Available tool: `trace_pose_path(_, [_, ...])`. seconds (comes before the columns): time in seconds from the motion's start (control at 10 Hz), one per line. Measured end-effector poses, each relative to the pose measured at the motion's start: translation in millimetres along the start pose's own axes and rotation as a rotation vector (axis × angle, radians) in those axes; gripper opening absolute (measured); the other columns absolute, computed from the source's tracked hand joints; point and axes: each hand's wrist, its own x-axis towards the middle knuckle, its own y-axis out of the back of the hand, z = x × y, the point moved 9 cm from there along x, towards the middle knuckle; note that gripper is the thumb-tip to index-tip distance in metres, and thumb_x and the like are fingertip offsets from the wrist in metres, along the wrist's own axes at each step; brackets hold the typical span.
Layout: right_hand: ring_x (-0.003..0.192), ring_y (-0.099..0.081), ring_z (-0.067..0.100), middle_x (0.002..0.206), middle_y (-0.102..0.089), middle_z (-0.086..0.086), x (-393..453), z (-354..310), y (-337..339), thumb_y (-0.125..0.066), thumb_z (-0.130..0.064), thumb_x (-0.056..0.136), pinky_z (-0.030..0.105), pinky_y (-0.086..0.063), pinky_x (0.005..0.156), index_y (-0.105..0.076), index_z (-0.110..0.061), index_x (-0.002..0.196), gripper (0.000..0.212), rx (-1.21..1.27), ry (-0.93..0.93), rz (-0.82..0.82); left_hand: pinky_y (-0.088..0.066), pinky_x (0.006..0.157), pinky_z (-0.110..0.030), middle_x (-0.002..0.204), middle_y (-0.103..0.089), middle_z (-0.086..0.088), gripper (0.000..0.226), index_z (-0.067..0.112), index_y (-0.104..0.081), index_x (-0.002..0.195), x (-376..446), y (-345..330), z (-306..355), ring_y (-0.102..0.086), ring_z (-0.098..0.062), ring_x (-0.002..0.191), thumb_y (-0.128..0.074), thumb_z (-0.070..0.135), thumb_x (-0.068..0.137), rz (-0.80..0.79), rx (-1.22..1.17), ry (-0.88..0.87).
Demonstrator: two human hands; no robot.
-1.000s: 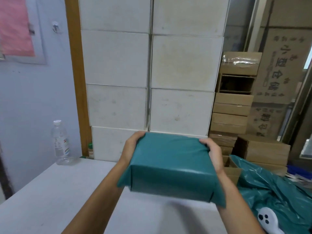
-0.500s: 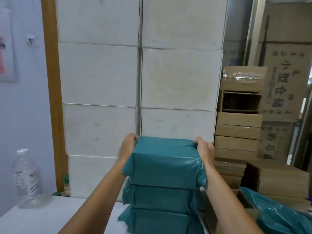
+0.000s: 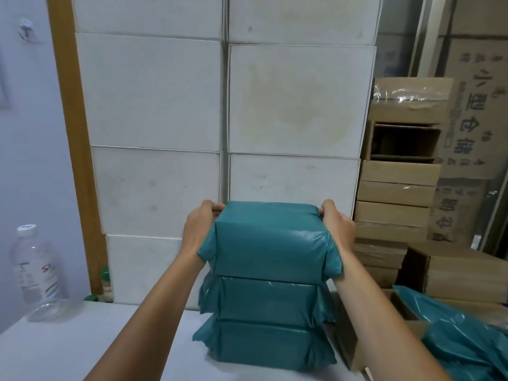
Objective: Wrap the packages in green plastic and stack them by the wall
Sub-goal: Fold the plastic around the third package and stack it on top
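Note:
A package wrapped in green plastic [image 3: 268,243] sits on top of two other green-wrapped packages [image 3: 266,323], forming a stack on the white table [image 3: 82,347] in front of a wall of white boxes [image 3: 220,119]. My left hand [image 3: 199,232] grips the top package's left end and my right hand [image 3: 336,229] grips its right end, fingers curled over the far corners. Whether the top package rests fully on the stack cannot be told.
A clear water bottle [image 3: 34,270] stands at the table's left back. Brown cardboard boxes [image 3: 395,193] are stacked to the right of the white boxes. Loose green plastic [image 3: 461,334] lies over an open carton at the lower right.
I carried the green package forward from above the table onto the stack of two wrapped packages by the white boxes; since half a second ago it has settled slightly lower.

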Motion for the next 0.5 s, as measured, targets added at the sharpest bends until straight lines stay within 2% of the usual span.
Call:
trace_pose_path(0.1, [0.076,-0.062,0.024,0.083,-0.076,0.005,-2.9,6.9,1.7,-0.055,-0.044,0.081,0.047,-0.052,0.077,-0.073,-0.017,0.072,0.034,-0.022,-0.056,-0.055,-0.053,0.086,-0.038,0.109,-0.08,-0.002,0.042,0.019,-0.079,0.111,-8.2,-2.5,-11.0,-0.071,-0.023,0.102,-0.041,0.035,0.102,-0.115,-0.092,0.074])
trace_pose_path(0.2, [0.076,-0.064,0.021,0.086,-0.078,0.003,-11.6,5.0,3.8,-0.052,-0.042,0.09,0.039,-0.049,0.072,-0.077,-0.018,0.086,0.035,-0.007,-0.065,-0.142,-0.052,0.084,-0.035,0.1,-0.083,0.004,0.042,0.023,-0.079,0.113,-17.3,-6.4,-12.8,-0.071,-0.019,0.098,-0.042,0.037,0.102,-0.194,-0.143,0.105])
trace_pose_path(0.3, [0.085,-0.071,0.02,0.095,-0.08,0.0,-17.2,0.5,3.3,-0.048,-0.04,0.1,0.034,-0.052,0.074,-0.076,-0.018,0.098,0.036,0.028,-0.071,-0.287,-0.051,0.084,-0.035,0.111,-0.082,0.002,0.048,0.024,-0.077,0.119,-27.6,-7.1,-7.8,-0.07,-0.021,0.104,-0.035,0.04,0.104,-0.271,-0.149,0.116])
trace_pose_path(0.4, [0.099,-0.068,0.012,0.105,-0.075,-0.008,-23.2,-0.4,7.0,-0.042,-0.046,0.104,0.034,-0.049,0.082,-0.072,-0.024,0.107,0.037,-0.04,-0.084,-0.375,-0.047,0.101,-0.039,0.137,-0.07,0.005,0.056,0.027,-0.063,0.141,-30.2,-1.7,-6.6,-0.063,-0.021,0.127,-0.027,0.052,0.107,-0.322,-0.13,0.132])
trace_pose_path(0.5, [0.099,-0.064,0.008,0.11,-0.07,-0.009,-31.9,-7.0,17.5,-0.039,-0.047,0.106,0.033,-0.046,0.083,-0.066,-0.026,0.121,0.037,-0.13,-0.039,-0.373,-0.035,0.121,-0.046,0.149,-0.059,0.006,0.06,0.024,-0.051,0.153,-35.6,10.3,2.1,-0.052,-0.019,0.14,-0.026,0.054,0.109,-0.302,-0.148,0.102])
